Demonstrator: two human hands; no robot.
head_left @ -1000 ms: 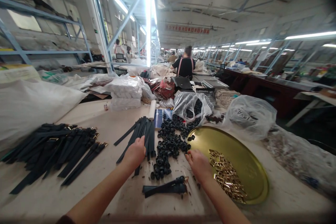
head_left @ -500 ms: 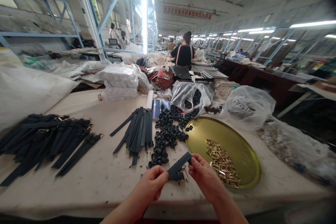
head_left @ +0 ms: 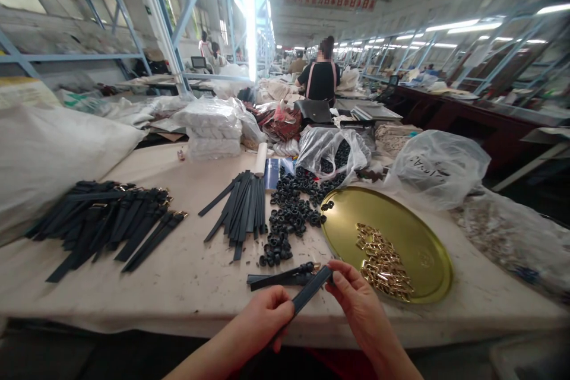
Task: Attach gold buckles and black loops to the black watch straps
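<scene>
Between my hands a dark strap (head_left: 310,291) runs on a slant above the table's front edge. My left hand (head_left: 267,314) is closed around its lower part, and the fingers of my right hand (head_left: 356,294) pinch its upper end. Just beyond lie a couple of finished-looking dark straps with gold buckles (head_left: 280,277). Loose black strap loops (head_left: 285,219) are heaped behind these. Left of the loops, plain dark strips (head_left: 240,208) lie fanned out. Gold buckles (head_left: 385,267) are piled on an oval gold tray (head_left: 414,231), close to my right hand.
At the left is a pile of dark buckled straps (head_left: 116,219). Along the back stand clear-wrapped white packs (head_left: 211,127), a plastic bag of loops (head_left: 333,151) and a tied clear bag (head_left: 439,169). A co-worker (head_left: 321,77) is farther off, back turned.
My hands and the strap have come slightly nearer the table's front edge, uncovering the buckled straps behind them. The whole view has shifted a little. The strap stays in both hands.
</scene>
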